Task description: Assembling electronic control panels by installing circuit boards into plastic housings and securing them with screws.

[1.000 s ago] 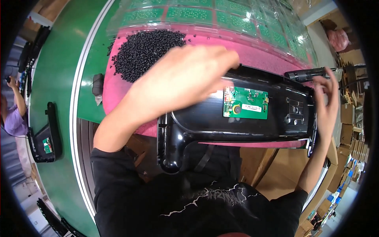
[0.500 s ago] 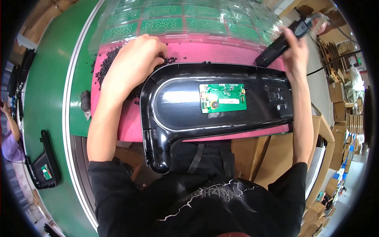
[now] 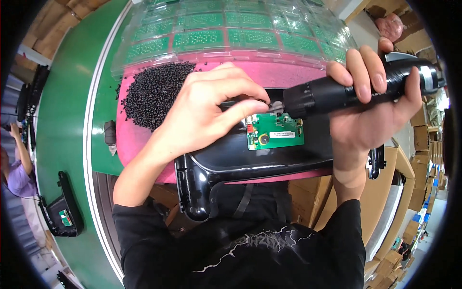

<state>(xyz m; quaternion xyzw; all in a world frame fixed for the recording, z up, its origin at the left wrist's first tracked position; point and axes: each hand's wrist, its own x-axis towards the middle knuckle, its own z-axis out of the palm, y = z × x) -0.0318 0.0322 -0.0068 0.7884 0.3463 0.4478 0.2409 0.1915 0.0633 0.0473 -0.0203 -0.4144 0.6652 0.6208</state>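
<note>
In my right hand [image 3: 368,115] is a black electric screwdriver [image 3: 305,98], lying almost level with its nose toward the left. My left hand [image 3: 204,103] is closed in a pinch at the screwdriver's tip, on a small black screw that the fingertips mostly cover. Below the tip, a green circuit board [image 3: 276,137] with a round coin cell lies inside a long black plastic housing [image 3: 231,161]. My hands and the screwdriver hide the housing's far rim and part of its right end. Left of it, a heap of small black screws [image 3: 154,94] is spread on a pink mat [image 3: 298,72].
Clear plastic trays [image 3: 202,38] with green boards stand behind the mat. On the green table [image 3: 62,125] at left lies another black housing [image 3: 72,202] with a board; a person in purple [image 3: 21,178] is beyond. Cardboard boxes [image 3: 375,202] stand at right.
My left hand has left the screw heap and moved right to above the board. My right hand has brought the screwdriver in from the far right, and its tip now meets the left fingertips.
</note>
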